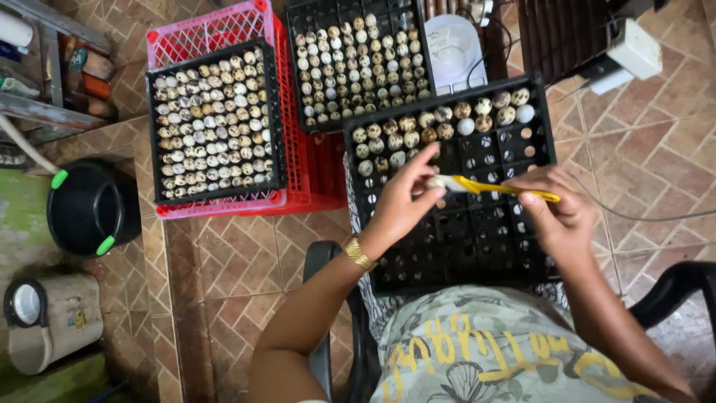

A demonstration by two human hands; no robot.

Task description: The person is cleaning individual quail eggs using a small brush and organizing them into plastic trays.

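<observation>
While the left hand (pixel 403 205) pinches a small egg (pixel 435 181), the right hand's (pixel 559 216) grip clamps a yellow tool (pixel 500 189) above the black tray (pixel 477 239).

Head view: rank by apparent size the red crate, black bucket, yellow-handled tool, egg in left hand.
1. Red crate, partly covered by trays.
2. Black bucket.
3. Yellow-handled tool.
4. Egg, held in the left hand's fingers.
The tool and egg sit nearer the camera.

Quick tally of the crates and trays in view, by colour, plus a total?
Black egg trays: 3, left on the red crate, top middle, and on the lap
Red crates: 1
Pink crates: 1
Total: 5
</observation>
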